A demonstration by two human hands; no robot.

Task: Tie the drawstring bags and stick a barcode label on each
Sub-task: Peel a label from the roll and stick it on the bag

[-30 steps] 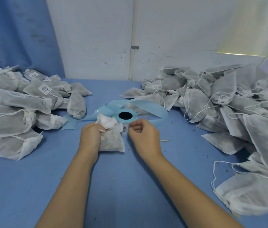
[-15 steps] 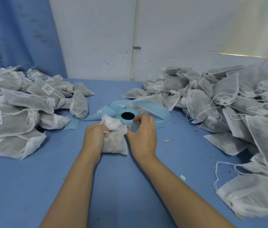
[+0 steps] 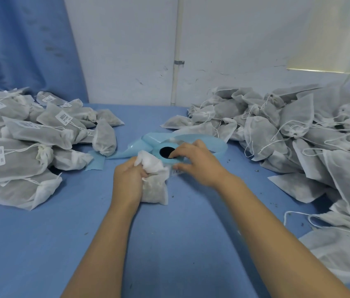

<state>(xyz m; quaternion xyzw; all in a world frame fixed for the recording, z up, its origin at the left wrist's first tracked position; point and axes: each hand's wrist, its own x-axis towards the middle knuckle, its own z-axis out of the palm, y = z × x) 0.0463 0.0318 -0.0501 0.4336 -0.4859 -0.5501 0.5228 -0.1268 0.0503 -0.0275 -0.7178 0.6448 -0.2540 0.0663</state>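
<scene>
1. Your left hand (image 3: 130,179), centre of the frame: fingers curled tight around the gathered neck of one drawstring bag (image 3: 154,188). The bag's lower end rests on the table (image 3: 169,244) and its white mouth bunches up above your knuckles.

2. Your right hand (image 3: 199,166), just right of centre: it lies over the near edge of the label roll (image 3: 156,148). The fingertips are at the roll's dark core hole and the thumb is below it, beside a small white label (image 3: 177,172). The hand is blurred, so you cannot tell whether it pinches anything or only touches.

3. The label roll, pale blue, lies flat on the table, touching the top of the held bag. Its backing strip (image 3: 204,139) loops loosely behind your right hand and trails out to the left.

4. Labelled bags (image 3: 19,147), left of the frame: a heap of tied bags, several with barcode stickers facing up.

5. Unlabelled bags (image 3: 287,130), right of the frame: a larger heap running down to the lower right corner, with loose white strings showing.

6. The table is covered in blue cloth, with dark crumbs scattered near the right heap.

7. Background: a white wall (image 3: 126,50) with a vertical pipe (image 3: 177,50) at top centre, and a blue curtain (image 3: 19,39) at upper left.
</scene>
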